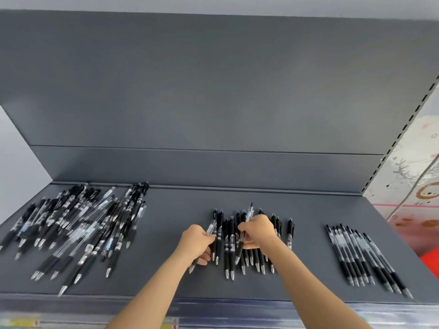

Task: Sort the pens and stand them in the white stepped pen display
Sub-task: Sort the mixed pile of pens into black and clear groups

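left hand (pixel 197 241): grips clear pen (pixel 211 230) | right hand (pixel 257 230): pinches second pen (pixel 249 213) | both at middle row (pixel 229 252) on shelf (pixel 166 276), long axes pointing away, tips nearest the person | pile (pixel 71 224): left, nearer left hand | white display: not visible

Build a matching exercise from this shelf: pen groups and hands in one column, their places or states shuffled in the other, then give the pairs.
Column one:
1 jumbled heap
2 neat row
3 left hand
4 right hand

Column two:
A grips the raised pen over the middle group
B left end of the shelf
C right end of the shelf
D grips the clear pen at the middle group's left edge

Pairs: 1-B; 2-C; 3-D; 4-A
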The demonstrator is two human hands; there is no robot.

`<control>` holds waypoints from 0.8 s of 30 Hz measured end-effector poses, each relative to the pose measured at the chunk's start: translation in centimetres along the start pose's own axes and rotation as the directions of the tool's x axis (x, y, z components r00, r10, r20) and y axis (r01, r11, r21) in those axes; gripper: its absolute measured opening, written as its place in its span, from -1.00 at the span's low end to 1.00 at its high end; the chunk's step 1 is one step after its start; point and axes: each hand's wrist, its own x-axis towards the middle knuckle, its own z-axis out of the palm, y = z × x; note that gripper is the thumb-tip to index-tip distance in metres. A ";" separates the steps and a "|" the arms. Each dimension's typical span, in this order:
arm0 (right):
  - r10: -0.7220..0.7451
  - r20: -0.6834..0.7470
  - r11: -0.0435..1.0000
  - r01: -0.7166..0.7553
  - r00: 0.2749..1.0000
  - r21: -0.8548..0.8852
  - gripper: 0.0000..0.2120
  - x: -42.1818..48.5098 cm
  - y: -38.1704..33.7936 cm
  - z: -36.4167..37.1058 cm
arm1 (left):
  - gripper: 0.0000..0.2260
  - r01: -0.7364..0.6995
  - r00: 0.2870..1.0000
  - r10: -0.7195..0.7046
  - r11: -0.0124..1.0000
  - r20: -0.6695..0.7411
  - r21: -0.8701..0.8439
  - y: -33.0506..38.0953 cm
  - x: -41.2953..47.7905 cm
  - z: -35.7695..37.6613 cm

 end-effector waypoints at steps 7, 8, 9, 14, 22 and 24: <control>-0.086 0.205 0.971 0.036 0.975 0.235 -0.91 -2.3 0.6 -2.8 | -0.79 -0.176 0.974 0.196 0.970 -0.110 0.169 0.7 0.1 -1.3; -0.109 0.231 0.968 0.050 0.967 0.247 -0.90 -2.6 0.9 -3.4 | -0.78 -0.195 0.977 0.199 0.979 -0.076 0.059 1.3 -0.2 -1.0; -0.126 0.245 0.965 0.062 0.961 0.257 -0.90 -2.8 1.2 -3.9 | -0.80 -0.174 0.985 0.173 0.981 -0.026 -0.088 1.8 -0.6 -0.6; -0.162 0.257 0.904 0.039 0.953 0.426 -0.94 -3.7 2.5 -6.1 | -0.72 -0.017 0.965 0.153 0.848 0.214 -0.529 3.9 -2.1 2.0; -0.186 0.184 0.856 0.067 0.965 0.513 -0.92 -4.7 5.1 -10.0 | -0.77 -0.013 0.934 0.189 0.866 0.304 -0.500 6.1 -2.5 6.4; -0.171 0.123 0.865 0.089 0.978 0.495 -0.89 -4.8 6.1 -11.2 | -0.81 -0.075 0.941 0.201 0.909 0.273 -0.411 6.8 -2.6 8.0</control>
